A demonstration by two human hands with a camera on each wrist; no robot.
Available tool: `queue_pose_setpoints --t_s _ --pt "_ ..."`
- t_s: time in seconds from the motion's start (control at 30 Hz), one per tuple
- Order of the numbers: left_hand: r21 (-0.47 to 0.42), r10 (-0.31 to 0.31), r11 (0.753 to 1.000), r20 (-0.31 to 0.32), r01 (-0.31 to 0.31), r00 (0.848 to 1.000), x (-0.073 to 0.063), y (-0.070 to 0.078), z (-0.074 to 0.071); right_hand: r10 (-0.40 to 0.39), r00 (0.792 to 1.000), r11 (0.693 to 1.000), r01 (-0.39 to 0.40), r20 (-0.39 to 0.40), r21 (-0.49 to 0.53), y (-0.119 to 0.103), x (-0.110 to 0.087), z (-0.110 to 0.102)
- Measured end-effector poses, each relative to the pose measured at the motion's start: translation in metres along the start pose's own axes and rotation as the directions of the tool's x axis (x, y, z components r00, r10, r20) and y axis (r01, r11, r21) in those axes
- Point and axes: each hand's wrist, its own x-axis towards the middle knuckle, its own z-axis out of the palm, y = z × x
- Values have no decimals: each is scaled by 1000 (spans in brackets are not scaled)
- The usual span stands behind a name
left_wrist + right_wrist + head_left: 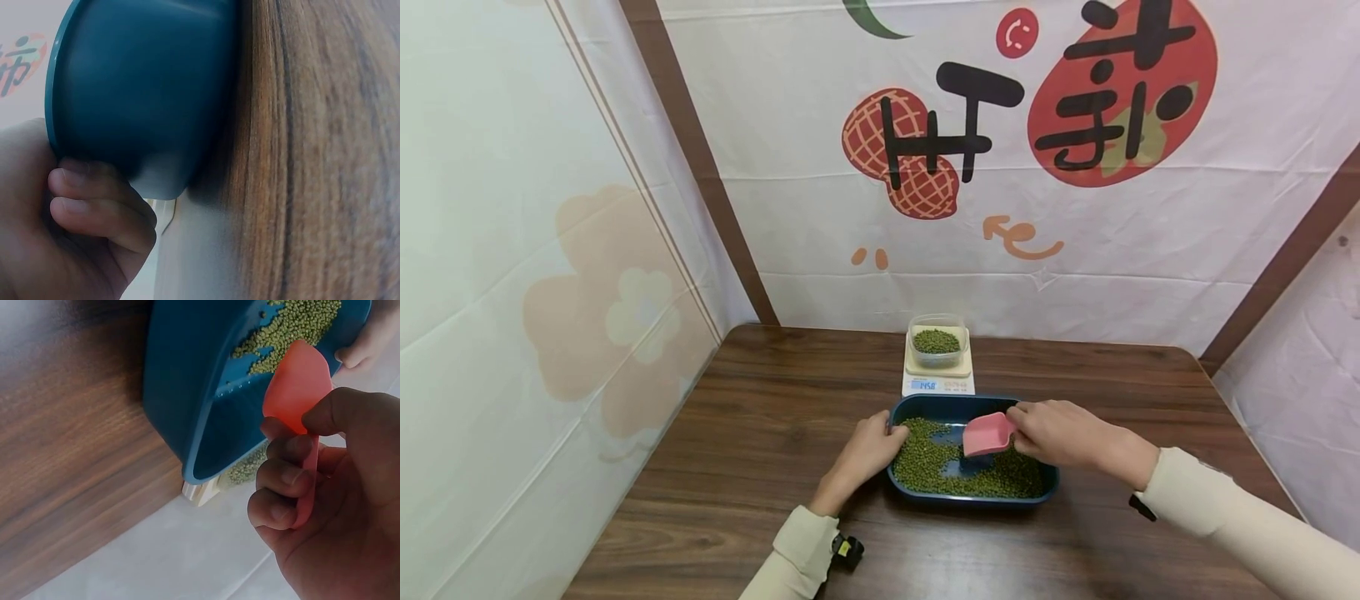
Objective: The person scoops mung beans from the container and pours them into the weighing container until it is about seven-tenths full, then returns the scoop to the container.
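L hand (868, 446) grips blue tub (962, 500) to its R, prob to steady it; R hand (1052, 429) grips pink scoop (987, 435) over tub w/ mung beans (921, 461); kitchen scale (938, 386) fwd of both

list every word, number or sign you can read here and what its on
"1458": lit display of the scale; any decimal point is too small to confirm.
"柿": red fruit print on the wall cloth, sideways, meeting the picture's top edge.
"生": peanut print, also sideways.
Smiling face sign: red circle.
Too small to read: front marks beside the display.
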Motion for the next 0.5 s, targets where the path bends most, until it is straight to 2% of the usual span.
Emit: queue_pose_setpoints --t_s 0.5 --pt "-4 -7 1000 -1 7 1000 1 -1 0 0 999 1000 1 32 -30 1 -8 3"
